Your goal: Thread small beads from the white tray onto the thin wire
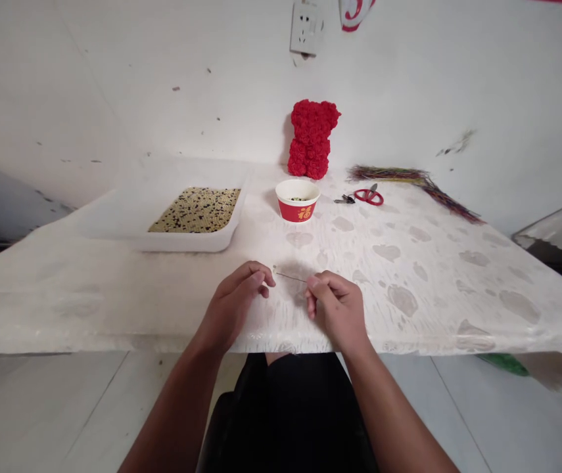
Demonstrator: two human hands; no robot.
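Note:
Between finger and thumb, my right hand (334, 299) pinches a thin, stiff dark wire (291, 277). The wire's free end points left, toward my left hand (241, 292). That hand is held just above the front of the table, fingers loosely bent and apart, with nothing visible in them. A tiny bead-like speck (275, 268) shows close to the wire's tip; whether it touches the wire or lies on the cloth I cannot tell. Beyond the hands stands a red and white paper bowl (297, 211) with small dark and light pieces inside.
At the left is a translucent white tray (187, 243) of yellow and black beads (196, 209). Red-handled scissors (369, 196) lie right of the bowl, beside a small dark metal item (344, 200). Thin coloured strands (389, 173) lie behind. A red rose bear (313, 139) stands by the wall.

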